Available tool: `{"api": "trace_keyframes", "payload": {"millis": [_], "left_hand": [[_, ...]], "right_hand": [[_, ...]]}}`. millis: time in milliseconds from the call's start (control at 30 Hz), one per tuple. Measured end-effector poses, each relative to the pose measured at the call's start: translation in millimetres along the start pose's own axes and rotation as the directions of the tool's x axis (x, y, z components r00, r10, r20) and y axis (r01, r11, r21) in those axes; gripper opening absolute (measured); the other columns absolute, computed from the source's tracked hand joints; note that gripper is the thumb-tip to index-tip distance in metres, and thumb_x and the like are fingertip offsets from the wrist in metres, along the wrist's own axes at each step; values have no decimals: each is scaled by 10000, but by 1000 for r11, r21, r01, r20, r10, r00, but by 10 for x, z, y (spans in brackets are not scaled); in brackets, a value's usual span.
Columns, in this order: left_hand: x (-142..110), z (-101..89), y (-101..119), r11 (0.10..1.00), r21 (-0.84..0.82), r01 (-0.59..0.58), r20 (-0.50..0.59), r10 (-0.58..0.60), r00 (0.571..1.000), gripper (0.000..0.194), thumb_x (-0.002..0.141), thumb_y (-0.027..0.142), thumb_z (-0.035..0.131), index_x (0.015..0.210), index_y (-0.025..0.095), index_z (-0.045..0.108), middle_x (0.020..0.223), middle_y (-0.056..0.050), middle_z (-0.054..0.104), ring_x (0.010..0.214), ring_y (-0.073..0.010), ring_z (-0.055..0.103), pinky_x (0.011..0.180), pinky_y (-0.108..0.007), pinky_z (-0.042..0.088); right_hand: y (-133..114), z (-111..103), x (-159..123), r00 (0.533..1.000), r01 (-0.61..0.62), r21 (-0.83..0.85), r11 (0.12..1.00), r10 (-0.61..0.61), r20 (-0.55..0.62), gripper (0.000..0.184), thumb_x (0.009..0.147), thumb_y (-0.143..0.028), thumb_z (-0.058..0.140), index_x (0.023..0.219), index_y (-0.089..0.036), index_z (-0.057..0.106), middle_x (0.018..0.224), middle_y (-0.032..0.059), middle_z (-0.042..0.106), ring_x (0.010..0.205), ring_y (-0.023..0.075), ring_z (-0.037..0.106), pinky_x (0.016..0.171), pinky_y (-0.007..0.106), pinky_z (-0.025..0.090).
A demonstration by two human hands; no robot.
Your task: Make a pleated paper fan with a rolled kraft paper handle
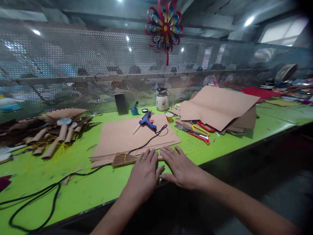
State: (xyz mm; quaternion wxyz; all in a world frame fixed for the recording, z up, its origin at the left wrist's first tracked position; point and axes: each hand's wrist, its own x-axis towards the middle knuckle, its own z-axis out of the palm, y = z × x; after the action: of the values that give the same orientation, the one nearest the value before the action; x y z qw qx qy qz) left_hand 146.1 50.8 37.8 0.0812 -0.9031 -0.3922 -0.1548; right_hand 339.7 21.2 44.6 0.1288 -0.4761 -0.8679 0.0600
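A folded fan of pleated brown paper (122, 159), tied with a thin yellow band, lies near the table's front edge. Its narrow rolled end runs to the right under both hands. My left hand (144, 174) rests on it with fingers stretched out, a ring on one of them. Close beside it, my right hand (181, 168) lies flat over the far right end, its thumb apart from the fingers. Neither hand is wrapped round the fan, and their palms hide part of it. Just behind are stacked brown paper sheets (112, 137) with a blue glue gun (147, 121) on top.
The glue gun's black cord (80, 174) trails left across the green table (102, 189). Scissors (200, 128) and a red-handled cutter knife (195, 134) lie right, before more brown paper (217, 106). Finished paper fans (62, 130) are piled left. A flask (162, 99) stands behind.
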Motion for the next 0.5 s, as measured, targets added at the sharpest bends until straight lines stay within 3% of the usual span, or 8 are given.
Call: {"api": "trace_keyframes", "payload": {"millis": [500], "left_hand": [[-8, -169, 40, 999, -40, -13, 46, 15, 999, 302, 946, 269, 538, 1213, 134, 587, 1253, -156, 647, 1170, -295, 593, 1000, -458, 455]], "right_hand": [[-66, -21, -46, 998, 9, -20, 1000, -11, -59, 679, 976, -594, 390, 1441, -100, 417, 1507, 174, 434, 1424, 299, 341, 1171, 535, 218]]}}
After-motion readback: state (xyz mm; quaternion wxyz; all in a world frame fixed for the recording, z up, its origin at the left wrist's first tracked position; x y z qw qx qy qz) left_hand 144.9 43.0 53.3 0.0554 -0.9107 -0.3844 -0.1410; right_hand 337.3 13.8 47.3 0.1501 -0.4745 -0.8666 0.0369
